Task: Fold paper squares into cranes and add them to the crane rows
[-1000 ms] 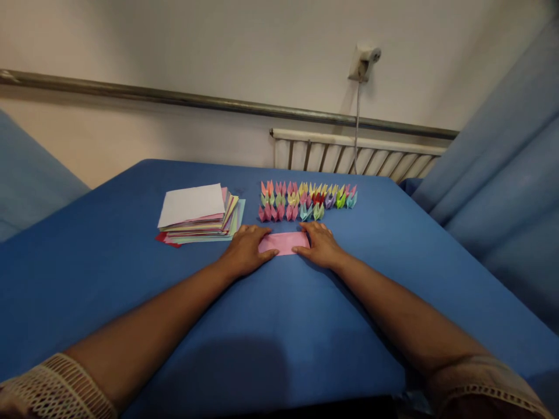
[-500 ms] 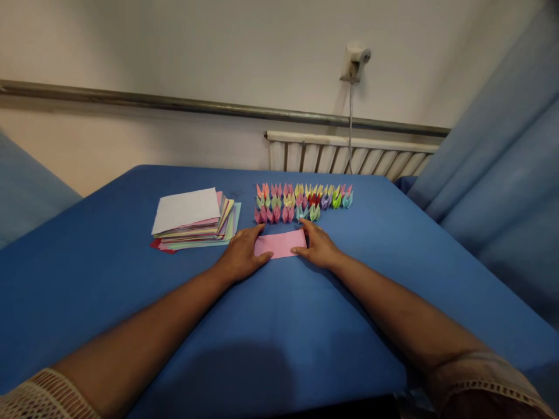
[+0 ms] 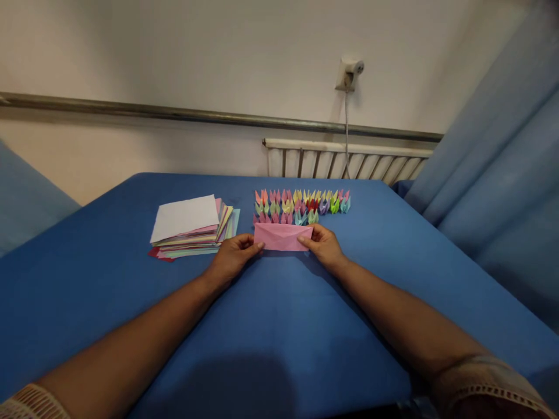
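Note:
A pink sheet of folded paper [image 3: 282, 238] is held between my two hands, a long rectangle with crease lines meeting near its top middle. My left hand [image 3: 232, 256] pinches its left end, thumb in front and fingers behind. At the right end, my right hand [image 3: 325, 245] grips the paper the same way, thumb pressed on its face. The sheet is tilted up toward me, and its top edge covers the lower part of the front row of folded paper cranes [image 3: 286, 217].
Several rows of small colourful cranes [image 3: 312, 204] stand behind the paper. To the left lies a stack of coloured sheets [image 3: 186, 224], white on top. The blue-covered table [image 3: 271, 326] meets a wall with a metal rail [image 3: 196, 116], radiator and socket; blue curtains hang at both sides.
The pink paper has been lifted and tilted up, showing creases on its face. My left hand has shifted left and closed on the end; my right hand moved slightly right.

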### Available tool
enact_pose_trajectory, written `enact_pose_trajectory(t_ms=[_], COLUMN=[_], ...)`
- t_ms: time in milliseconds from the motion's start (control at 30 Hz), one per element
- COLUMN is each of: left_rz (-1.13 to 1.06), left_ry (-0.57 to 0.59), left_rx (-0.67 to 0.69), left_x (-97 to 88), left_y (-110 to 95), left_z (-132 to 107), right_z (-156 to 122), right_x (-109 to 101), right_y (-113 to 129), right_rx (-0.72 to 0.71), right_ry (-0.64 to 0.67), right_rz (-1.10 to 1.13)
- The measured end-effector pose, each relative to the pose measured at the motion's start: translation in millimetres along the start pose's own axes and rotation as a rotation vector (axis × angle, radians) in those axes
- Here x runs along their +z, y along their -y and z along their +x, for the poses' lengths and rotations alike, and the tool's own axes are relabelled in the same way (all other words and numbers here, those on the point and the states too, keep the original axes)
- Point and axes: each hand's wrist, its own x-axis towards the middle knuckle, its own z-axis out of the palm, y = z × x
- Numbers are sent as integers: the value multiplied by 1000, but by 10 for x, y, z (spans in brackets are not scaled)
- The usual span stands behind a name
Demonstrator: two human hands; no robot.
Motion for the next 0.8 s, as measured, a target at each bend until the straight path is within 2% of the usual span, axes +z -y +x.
enact_pose_trajectory(t_ms=[133,267,600,800], left_rz=[-71,-141,-126,-126], left_ry=[-43,24,41,71], left_rx=[8,16,3,34], left_x=[24,32,23,68], left_y=[-47,-56,-12,-5], left_z=[-41,-53,-72,-75], right_z=[-31,-43,-73,-75], right_x=[-4,-18,4,6], right_y=[27,31,99,70], right_rx=[83,126,121,62], right_ry=[61,89,145,199], right_rz=[-72,-160,-227,-270])
